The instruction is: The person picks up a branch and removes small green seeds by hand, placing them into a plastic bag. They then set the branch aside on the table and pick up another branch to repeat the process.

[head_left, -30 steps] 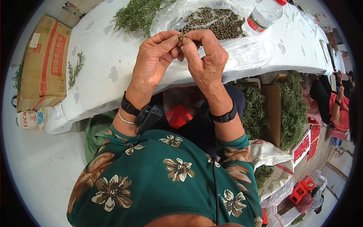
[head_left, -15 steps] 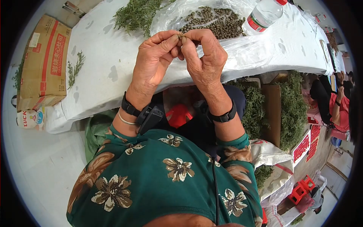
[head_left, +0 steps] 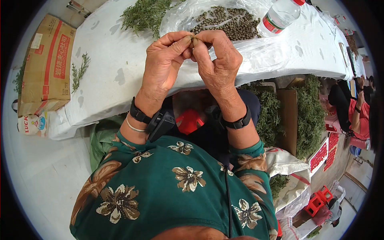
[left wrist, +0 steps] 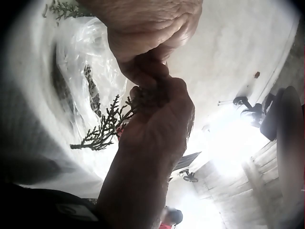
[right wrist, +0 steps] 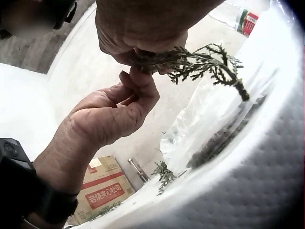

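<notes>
Both hands meet fingertip to fingertip above the near side of a white-covered table (head_left: 108,52). The right hand (head_left: 219,60) pinches a green conifer sprig (right wrist: 209,64) with flat, scaly leaves. In the right wrist view, its brown stem end sticks out past the hand. Thumb and forefinger of the left hand (head_left: 162,66) pinch the sprig's other end, right against the right fingertips. In the head view the hands mostly hide the sprig. Just beyond them lies a clear plastic bag (head_left: 172,26) holding many small round brown-green balls (head_left: 240,30).
A loose pile of green sprigs (head_left: 146,16) lies left of the bag, and a single sprig (head_left: 81,73) farther left. A clear bottle (head_left: 284,16) with a red cap stands at the right. A cardboard box (head_left: 48,66) is at the left edge. More greenery (head_left: 308,116) fills boxes below, right.
Both hands stay in the same place, fingertips together. Only slight shifts of the fingers and wrists show.
</notes>
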